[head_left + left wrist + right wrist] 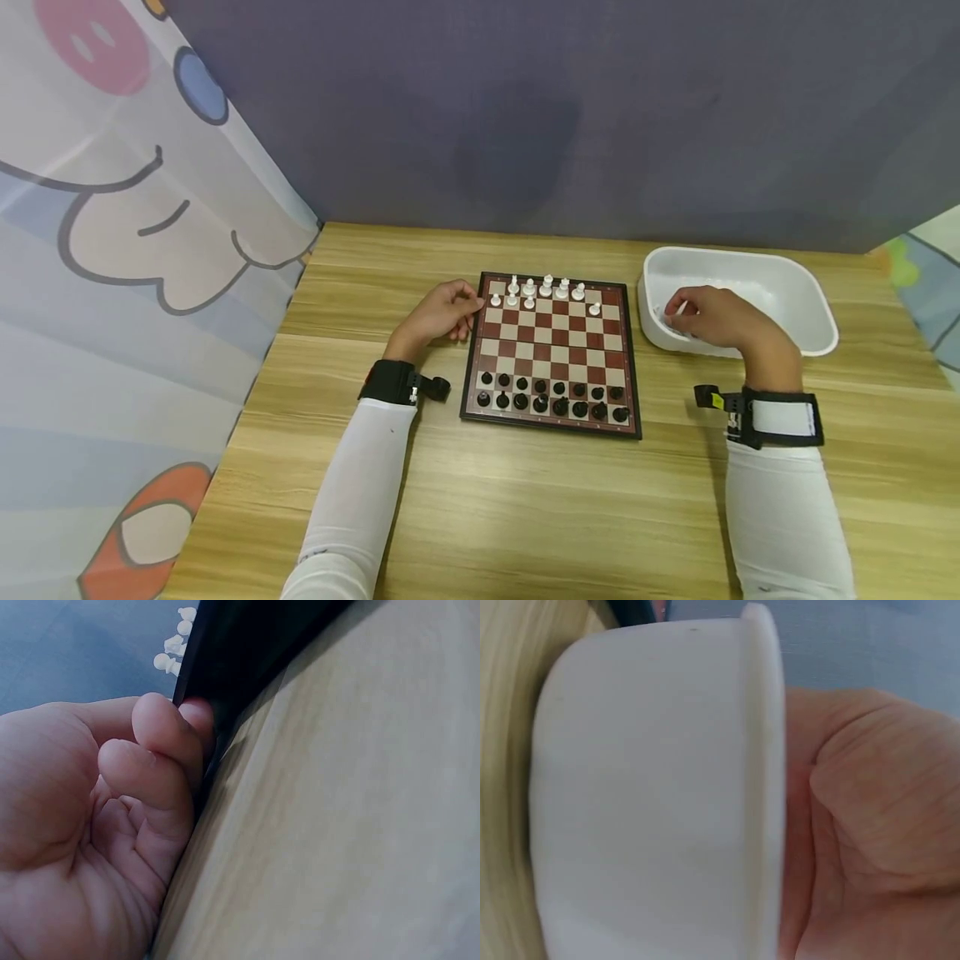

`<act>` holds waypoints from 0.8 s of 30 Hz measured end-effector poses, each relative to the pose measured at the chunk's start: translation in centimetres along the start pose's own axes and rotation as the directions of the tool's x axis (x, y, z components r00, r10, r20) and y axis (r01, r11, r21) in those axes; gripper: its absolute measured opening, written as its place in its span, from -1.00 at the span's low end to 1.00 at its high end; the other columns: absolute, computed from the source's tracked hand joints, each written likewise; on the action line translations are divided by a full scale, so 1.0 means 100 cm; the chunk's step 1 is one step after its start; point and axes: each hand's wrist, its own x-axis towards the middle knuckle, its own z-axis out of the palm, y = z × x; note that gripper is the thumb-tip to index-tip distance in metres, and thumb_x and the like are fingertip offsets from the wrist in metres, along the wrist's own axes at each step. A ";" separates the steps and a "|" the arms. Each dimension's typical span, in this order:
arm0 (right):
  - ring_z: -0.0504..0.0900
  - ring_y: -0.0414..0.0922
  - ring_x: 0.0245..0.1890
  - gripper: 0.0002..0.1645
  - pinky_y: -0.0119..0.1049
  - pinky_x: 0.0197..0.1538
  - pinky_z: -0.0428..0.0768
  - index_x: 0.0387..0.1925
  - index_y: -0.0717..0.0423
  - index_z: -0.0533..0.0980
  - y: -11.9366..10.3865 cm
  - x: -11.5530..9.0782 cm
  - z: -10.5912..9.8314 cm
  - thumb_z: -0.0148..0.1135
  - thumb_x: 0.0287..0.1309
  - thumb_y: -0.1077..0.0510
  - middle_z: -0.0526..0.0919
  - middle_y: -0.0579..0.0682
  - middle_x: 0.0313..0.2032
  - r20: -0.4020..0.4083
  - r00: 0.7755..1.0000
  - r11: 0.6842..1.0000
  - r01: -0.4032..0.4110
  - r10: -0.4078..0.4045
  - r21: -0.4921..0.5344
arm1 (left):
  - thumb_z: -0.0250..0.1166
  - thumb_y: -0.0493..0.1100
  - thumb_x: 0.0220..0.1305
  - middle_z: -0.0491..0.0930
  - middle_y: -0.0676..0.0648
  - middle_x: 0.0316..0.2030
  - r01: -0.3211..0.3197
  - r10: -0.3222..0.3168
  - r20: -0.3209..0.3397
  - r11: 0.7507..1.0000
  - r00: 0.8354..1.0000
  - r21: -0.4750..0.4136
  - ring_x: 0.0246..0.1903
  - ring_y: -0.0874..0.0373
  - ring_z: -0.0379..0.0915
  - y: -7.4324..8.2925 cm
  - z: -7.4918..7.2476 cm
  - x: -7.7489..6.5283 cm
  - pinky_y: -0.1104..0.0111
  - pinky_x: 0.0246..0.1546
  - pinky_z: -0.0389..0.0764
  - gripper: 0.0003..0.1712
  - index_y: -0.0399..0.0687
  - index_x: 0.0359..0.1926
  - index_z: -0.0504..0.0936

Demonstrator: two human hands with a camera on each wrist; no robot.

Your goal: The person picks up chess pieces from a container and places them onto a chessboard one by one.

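Pale wood grain marks the table [555, 517], where one chessboard [555, 337] lies beside one white tub [787, 287]. Black's end looks finished: sixteen black pieces [540, 404] fill two rows. White's seems about half done, nine white pieces [547, 288] standing with gaps left. One left hand [444, 312] pinches the chessboard's edge; one right hand [716, 317] dips into the tub (whether gripping anything, I cannot tell).
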 end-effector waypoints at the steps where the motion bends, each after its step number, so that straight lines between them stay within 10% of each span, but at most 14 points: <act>1: 0.56 -0.06 -0.31 -0.76 -0.24 -0.27 0.47 -0.08 0.19 0.58 0.001 0.001 0.001 0.16 0.41 0.10 0.65 0.09 -0.29 0.002 1.000 1.000 0.001 -0.001 -0.001 | 0.19 -0.15 0.52 0.52 -0.05 -0.56 0.000 0.000 -0.002 1.000 1.000 -0.001 -0.72 0.22 0.41 0.000 0.000 0.000 0.48 -0.73 0.44 -0.82 -0.20 -0.06 0.50; 24: 0.61 0.11 -0.19 -0.68 -0.18 -0.21 0.47 0.04 0.26 0.53 0.010 0.012 0.007 0.14 0.38 0.13 0.67 0.28 -0.15 -0.051 0.998 0.999 -0.047 0.047 -0.003 | 0.20 -0.14 0.52 0.52 -0.05 -0.56 0.003 -0.003 -0.002 1.000 1.000 0.011 -0.72 0.21 0.42 -0.001 -0.001 0.002 0.47 -0.73 0.45 -0.82 -0.18 -0.06 0.51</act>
